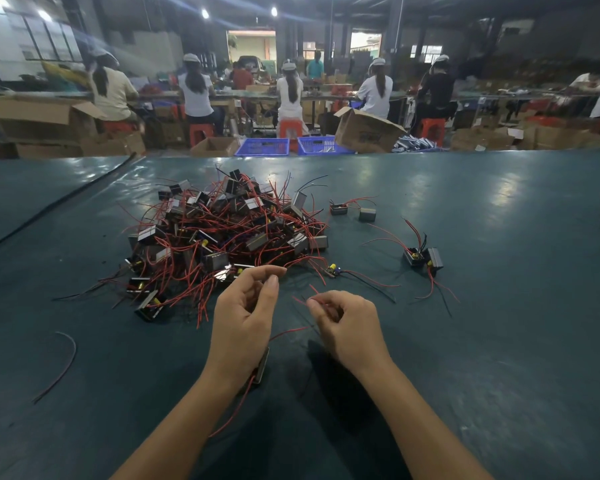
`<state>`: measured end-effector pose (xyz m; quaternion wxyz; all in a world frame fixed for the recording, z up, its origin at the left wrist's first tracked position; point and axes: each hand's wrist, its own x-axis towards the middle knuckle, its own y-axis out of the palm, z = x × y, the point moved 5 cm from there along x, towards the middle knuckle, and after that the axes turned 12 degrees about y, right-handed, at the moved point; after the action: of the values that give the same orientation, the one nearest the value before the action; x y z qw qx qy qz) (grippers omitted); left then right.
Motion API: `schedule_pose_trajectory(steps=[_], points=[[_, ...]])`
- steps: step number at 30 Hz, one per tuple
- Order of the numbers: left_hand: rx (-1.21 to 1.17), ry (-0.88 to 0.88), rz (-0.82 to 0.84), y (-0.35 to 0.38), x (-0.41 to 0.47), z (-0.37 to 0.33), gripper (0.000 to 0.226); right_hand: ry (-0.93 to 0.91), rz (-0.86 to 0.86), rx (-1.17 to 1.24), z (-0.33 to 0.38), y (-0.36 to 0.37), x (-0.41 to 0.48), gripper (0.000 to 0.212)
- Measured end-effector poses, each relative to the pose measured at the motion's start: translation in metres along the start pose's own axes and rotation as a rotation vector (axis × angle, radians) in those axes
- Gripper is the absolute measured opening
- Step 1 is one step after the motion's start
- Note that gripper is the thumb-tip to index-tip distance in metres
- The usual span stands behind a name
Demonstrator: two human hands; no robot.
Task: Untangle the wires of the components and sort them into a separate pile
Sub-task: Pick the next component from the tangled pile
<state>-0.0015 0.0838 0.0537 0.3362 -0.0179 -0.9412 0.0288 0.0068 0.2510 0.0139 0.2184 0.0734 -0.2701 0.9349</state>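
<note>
A tangled pile of small black components with red wires (222, 233) lies on the dark green table (499, 306), ahead of my hands. My left hand (245, 317) is raised with curled fingers, thumb and forefinger pinched together on a thin wire. One component (262, 370) hangs tilted beside that wrist, a red wire trailing below it. My right hand (347, 327) pinches red wires (321, 301) between thumb and fingers. Another red wire (288, 332) runs between the two hands.
Separated components lie to the right: two (352, 211) near the pile, two more (423, 258) further right, and a small board with a yellow part (332, 269). A loose wire (66, 362) lies at left. Beyond the far table edge are blue crates (262, 147), boxes and seated workers.
</note>
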Motion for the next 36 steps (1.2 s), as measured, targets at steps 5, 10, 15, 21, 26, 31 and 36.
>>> schedule_pose_trajectory(steps=[5, 10, 15, 21, 26, 31, 36], points=[[-0.022, 0.025, 0.008, 0.002, 0.001, -0.006, 0.016, -0.04, 0.055, -0.057, 0.003, 0.003, -0.003, 0.016], [-0.019, 0.002, 0.02, 0.002, 0.002, -0.003, 0.011, -0.052, 0.134, -0.012, 0.009, 0.008, -0.006, 0.014], [-0.081, -0.067, 0.056, 0.006, 0.003, 0.004, 0.019, 0.06, 0.141, 0.272, 0.013, 0.004, -0.006, 0.009], [-0.099, -0.068, 0.145, 0.015, 0.0, 0.001, 0.017, 0.05, 0.117, 0.531, 0.029, -0.004, -0.015, 0.019], [-0.108, -0.063, 0.142, 0.015, -0.001, 0.003, 0.016, 0.038, 0.165, 0.575, 0.035, -0.004, -0.018, 0.009], [-0.087, -0.074, 0.123, 0.015, -0.002, 0.004, 0.011, 0.048, 0.185, 0.608, 0.035, -0.006, -0.02, 0.011], [-0.001, -0.116, 0.095, 0.011, -0.002, 0.008, 0.01, 0.076, 0.159, 0.606, 0.032, -0.007, -0.017, 0.005]])
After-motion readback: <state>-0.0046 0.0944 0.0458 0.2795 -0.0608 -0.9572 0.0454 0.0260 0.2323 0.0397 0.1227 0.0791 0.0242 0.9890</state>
